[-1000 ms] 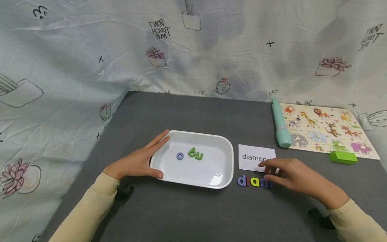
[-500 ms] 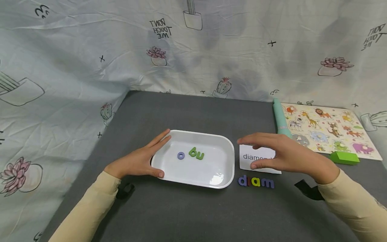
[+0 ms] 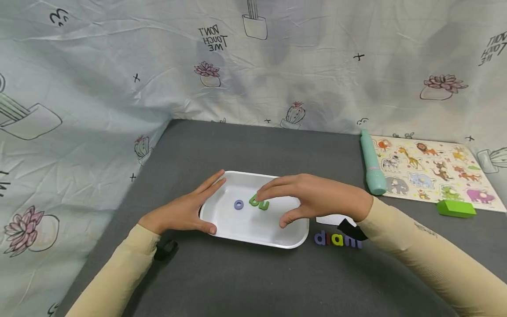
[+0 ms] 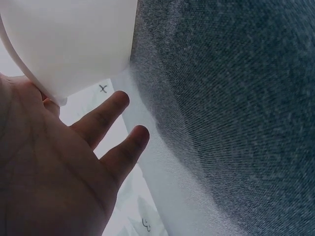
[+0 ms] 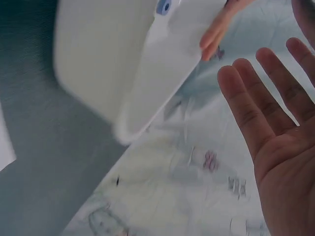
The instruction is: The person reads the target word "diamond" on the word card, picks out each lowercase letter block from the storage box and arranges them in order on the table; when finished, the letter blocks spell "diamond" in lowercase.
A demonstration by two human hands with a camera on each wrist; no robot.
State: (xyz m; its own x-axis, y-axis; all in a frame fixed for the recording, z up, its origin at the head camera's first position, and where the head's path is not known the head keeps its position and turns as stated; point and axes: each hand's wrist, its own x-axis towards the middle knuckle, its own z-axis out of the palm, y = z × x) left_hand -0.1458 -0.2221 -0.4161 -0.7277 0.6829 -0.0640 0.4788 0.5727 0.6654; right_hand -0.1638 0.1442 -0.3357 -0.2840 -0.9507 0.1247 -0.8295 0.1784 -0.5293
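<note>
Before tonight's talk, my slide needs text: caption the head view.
Left hand on white tray, right hand above its green letters, more letters lined up alongside.

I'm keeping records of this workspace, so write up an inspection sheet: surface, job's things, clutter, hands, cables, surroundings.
Surface: dark grey table.
Job's things: white tray holding a blue o and two green letters; beside it, a letter row reading "diam" and a white card, mostly hidden.
Clutter: teal tube along the left edge of an animal board; green block at the board's near edge.
Left hand: touches the tray's left end.
Right hand: over the tray, holding nothing seen.
Cables: nothing seen.
Surroundings: white cloth with plant drawings, behind the table and at left.
</note>
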